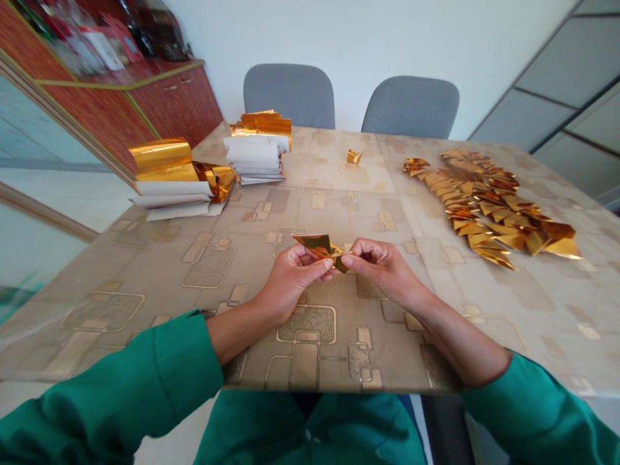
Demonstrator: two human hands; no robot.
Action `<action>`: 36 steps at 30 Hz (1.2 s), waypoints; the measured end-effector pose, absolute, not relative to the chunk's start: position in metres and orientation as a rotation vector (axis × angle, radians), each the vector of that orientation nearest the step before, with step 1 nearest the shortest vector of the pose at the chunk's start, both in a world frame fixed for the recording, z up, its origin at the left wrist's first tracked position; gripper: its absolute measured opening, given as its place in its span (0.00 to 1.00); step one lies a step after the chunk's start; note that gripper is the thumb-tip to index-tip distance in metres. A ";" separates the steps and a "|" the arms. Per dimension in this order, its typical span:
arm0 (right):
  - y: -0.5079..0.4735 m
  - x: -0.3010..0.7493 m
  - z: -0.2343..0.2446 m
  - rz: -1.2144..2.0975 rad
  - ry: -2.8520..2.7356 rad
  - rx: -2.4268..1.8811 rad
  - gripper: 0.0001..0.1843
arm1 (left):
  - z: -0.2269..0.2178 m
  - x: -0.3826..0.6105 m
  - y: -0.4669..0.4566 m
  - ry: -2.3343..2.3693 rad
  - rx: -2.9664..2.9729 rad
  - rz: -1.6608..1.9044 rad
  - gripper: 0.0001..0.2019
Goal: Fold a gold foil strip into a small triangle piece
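A partly folded piece of gold foil paper [314,243] is held between my two hands, just above the patterned tablecloth. My left hand [296,274] is closed on its left side, thumb on top. The thumb and fingers of my right hand [380,263] pinch the narrower right end. A pointed flap sticks up to the left, and part of the foil is covered by my fingers. Beyond my hands, a small folded gold piece [354,156] stands alone near the far side of the table.
Two stacks of gold-and-white foil sheets, one nearer [177,197] and one farther [254,158], lie at the back left. Overlapping rows of folded gold pieces [477,194] spread over the right side. Two grey chairs [289,95] stand behind the table [310,361].
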State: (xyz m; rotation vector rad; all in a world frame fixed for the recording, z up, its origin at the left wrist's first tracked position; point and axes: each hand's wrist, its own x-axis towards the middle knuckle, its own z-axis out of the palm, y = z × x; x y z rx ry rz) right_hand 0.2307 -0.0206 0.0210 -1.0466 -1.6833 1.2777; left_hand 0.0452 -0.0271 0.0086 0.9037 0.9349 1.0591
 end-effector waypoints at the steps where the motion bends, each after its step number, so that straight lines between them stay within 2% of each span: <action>1: -0.021 0.231 0.021 1.290 -1.697 -1.058 0.20 | 0.008 0.045 -0.027 0.925 0.897 1.062 0.12; 14: -0.020 0.231 0.011 1.274 -1.748 -1.114 0.14 | 0.007 0.043 -0.026 0.924 0.876 1.052 0.13; 24: -0.021 0.229 0.010 1.144 -1.783 -1.283 0.16 | 0.007 0.044 -0.027 0.909 0.778 1.004 0.14; 31: -0.021 0.231 0.020 1.385 -1.743 -1.155 0.18 | 0.007 0.044 -0.025 0.948 0.774 1.069 0.13; 36: -0.020 0.230 0.015 1.308 -1.759 -1.164 0.18 | 0.005 0.044 -0.024 0.979 0.823 1.087 0.12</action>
